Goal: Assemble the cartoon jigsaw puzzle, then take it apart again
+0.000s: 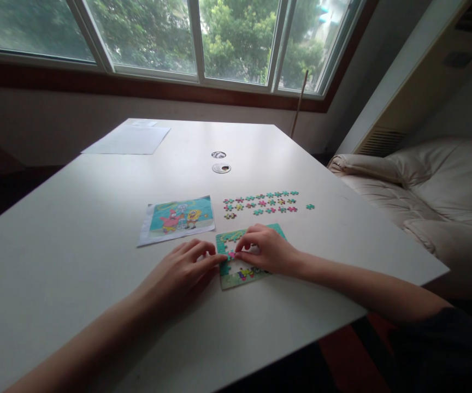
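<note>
A partly filled jigsaw puzzle [227,281] lies on the white table, its border pieces in place around a pale middle. My right hand [266,248] reaches over it from the right, thumb and forefinger closed on a small pink and teal puzzle piece [231,255] near the left side. At the puzzle's left edge is my left hand [190,265]; its thumb stretches out to touch the frame beside that piece, and the other fingers are loosely bent and apart. My right hand hides part of the puzzle's upper right.
Loose puzzle pieces [262,203] lie in rows beyond the puzzle, with a single piece [310,207] off to the right. A printed cartoon picture [181,217] sits at the left. Farther back are two round table inserts [221,168] and white paper [127,140]. A sofa [424,185] stands right.
</note>
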Motion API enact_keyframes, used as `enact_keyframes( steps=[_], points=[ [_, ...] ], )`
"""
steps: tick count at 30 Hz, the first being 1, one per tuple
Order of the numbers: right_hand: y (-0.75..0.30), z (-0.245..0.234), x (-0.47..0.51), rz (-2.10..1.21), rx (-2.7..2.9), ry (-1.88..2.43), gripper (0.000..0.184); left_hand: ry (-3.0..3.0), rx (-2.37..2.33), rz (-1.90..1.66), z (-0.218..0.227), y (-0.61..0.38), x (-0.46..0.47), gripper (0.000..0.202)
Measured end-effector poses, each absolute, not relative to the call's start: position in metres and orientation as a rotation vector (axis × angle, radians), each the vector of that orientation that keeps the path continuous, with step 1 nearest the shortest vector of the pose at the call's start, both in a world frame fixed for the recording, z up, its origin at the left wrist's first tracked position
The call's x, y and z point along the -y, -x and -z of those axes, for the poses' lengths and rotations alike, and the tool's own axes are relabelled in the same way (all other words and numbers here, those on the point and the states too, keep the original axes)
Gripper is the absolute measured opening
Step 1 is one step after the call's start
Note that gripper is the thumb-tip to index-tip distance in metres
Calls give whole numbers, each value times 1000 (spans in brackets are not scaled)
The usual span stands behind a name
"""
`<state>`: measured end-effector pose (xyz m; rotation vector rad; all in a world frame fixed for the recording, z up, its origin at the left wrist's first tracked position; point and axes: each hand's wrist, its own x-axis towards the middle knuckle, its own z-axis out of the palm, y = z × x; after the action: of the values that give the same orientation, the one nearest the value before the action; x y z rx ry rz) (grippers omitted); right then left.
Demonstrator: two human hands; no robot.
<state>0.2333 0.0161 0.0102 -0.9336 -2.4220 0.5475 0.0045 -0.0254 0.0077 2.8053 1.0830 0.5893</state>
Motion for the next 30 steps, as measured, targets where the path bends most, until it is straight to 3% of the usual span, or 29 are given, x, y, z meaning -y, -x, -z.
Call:
enact_keyframes(
  steps=[19,30],
  points=[
    [-240,-16,-11,-260,2613,783,18,-2898,-1101,-521,-5,-2,27,28],
    [-244,-17,-9,-326,2611,771,19,-2928,-1065,-638,-10,4,26,16]
  ],
)
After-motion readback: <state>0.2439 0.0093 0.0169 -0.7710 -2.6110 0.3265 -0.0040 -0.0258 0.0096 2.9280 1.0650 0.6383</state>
